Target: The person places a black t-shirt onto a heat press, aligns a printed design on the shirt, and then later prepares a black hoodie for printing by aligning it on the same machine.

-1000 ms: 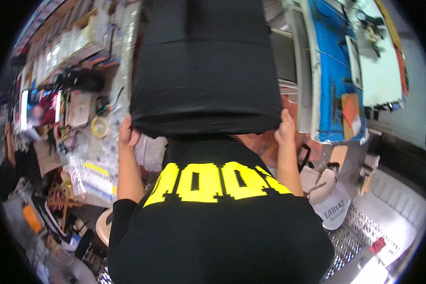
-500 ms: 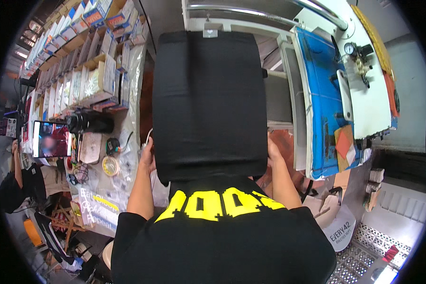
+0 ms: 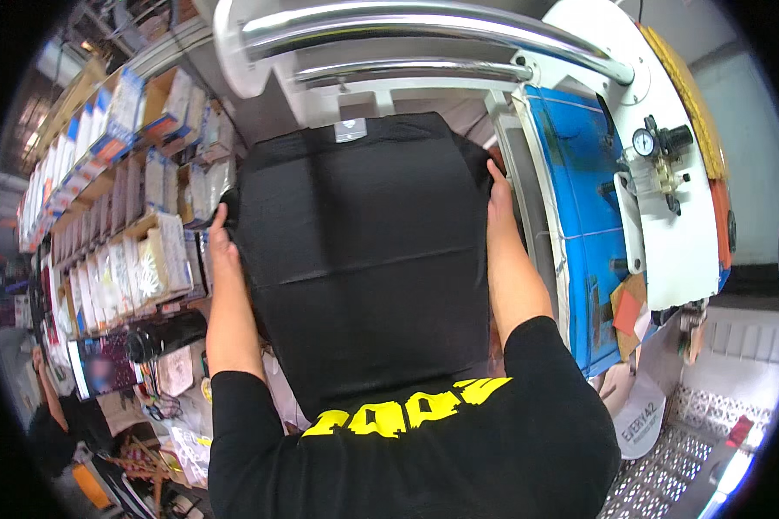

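A black T-shirt (image 3: 363, 251) lies spread over a flat press bed in front of me, with a small grey label (image 3: 350, 130) at its far collar edge. A crease crosses it from side to side. My left hand (image 3: 222, 235) holds its far left side by the sleeve, thumb up and fingers partly hidden by the cloth. At the far right side my right hand (image 3: 498, 189) grips the other sleeve, its fingers mostly tucked behind the fabric.
Chrome bars (image 3: 433, 19) of the white press frame cross beyond the shirt. To the right are a blue panel (image 3: 580, 199) and a pressure gauge (image 3: 644, 142). Boxes of packets (image 3: 130, 277) fill the left table, near a lit screen (image 3: 104, 365). Another person's arm (image 3: 50, 389) shows far left.
Both hands have moved from the shirt's near sides to its far sides by the sleeves. The view has shifted, showing more of the chrome bars and the shirt lower in the picture.
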